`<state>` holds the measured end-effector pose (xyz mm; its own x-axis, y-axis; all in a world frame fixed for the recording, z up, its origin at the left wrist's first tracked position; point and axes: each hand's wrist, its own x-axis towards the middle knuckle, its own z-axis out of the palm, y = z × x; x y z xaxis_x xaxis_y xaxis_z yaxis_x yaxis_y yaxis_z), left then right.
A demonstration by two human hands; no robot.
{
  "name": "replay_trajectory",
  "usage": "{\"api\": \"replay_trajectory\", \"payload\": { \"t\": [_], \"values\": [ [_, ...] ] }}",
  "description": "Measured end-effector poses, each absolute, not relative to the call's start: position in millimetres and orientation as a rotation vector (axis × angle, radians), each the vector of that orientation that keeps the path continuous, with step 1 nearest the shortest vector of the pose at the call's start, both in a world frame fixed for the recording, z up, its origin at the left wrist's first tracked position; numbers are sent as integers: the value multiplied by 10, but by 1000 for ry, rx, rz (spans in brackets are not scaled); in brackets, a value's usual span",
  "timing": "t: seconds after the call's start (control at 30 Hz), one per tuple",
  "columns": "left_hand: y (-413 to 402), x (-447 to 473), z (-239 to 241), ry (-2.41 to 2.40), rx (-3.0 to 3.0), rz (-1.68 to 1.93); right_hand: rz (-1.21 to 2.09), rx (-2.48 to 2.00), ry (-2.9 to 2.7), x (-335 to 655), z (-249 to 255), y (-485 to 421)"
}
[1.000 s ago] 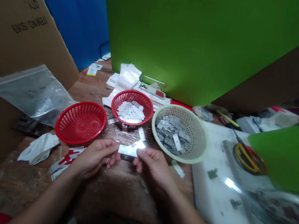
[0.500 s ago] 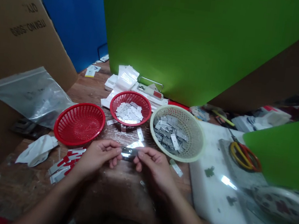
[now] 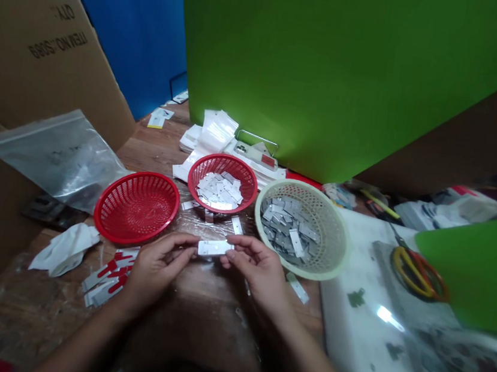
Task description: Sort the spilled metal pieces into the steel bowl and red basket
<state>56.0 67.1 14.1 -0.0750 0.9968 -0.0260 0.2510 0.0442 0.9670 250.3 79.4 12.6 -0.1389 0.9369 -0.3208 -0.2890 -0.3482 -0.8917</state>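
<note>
Between both hands is a small flat rectangular plate (image 3: 215, 248), its pale, bright face showing. My left hand (image 3: 161, 261) pinches its left end between thumb and fingers. The right end is pinched by my right hand (image 3: 256, 267). Just beyond the hands, a small red basket (image 3: 252, 182) holds many similar whitish plates. To the right, a pale green basket (image 3: 336, 245) contains grey metal plates. A red basket (image 3: 137, 205) stands beyond my left hand with no plates visible in it. Beside my left wrist lies a pile of plates with red strips (image 3: 111, 275).
A crumpled white cloth (image 3: 63, 249) and a clear zip bag (image 3: 57, 156) lie at left, by a cardboard box (image 3: 58, 72). Scissors (image 3: 414, 273) with yellow and orange handles rest at right near a white foam sheet (image 3: 343, 330). A green panel (image 3: 335, 70) stands behind.
The plate between my hands showed a dark, shiny face before and now shows a pale, bright one. Both hands still pinch its ends. The whole view has shifted slightly.
</note>
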Motion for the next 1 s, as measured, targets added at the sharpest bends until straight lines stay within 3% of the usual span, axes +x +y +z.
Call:
{"api": "replay_trajectory", "payload": {
  "t": [0.2, 0.4, 0.53, 0.73, 1.0],
  "values": [
    [664, 566, 94, 1417, 975, 1165, 1544, -1006, -651, 2381, 285, 1119],
    [735, 528, 78, 1300, 625, 1100, 1729, -1023, -724, 2315, 251, 1008],
    [1034, 749, 106, 1172, 496, 1124, 1864, -1022, -484, 2241, 54, 938],
    [1575, 1182, 91, 1240, 314, 1244, 1704, -1029, -555, 2128, -4, 1102],
    [1456, 1074, 513, 1218, 322, 1380, 1647, -996, -654, 2168, 191, 846]
  ]
}}
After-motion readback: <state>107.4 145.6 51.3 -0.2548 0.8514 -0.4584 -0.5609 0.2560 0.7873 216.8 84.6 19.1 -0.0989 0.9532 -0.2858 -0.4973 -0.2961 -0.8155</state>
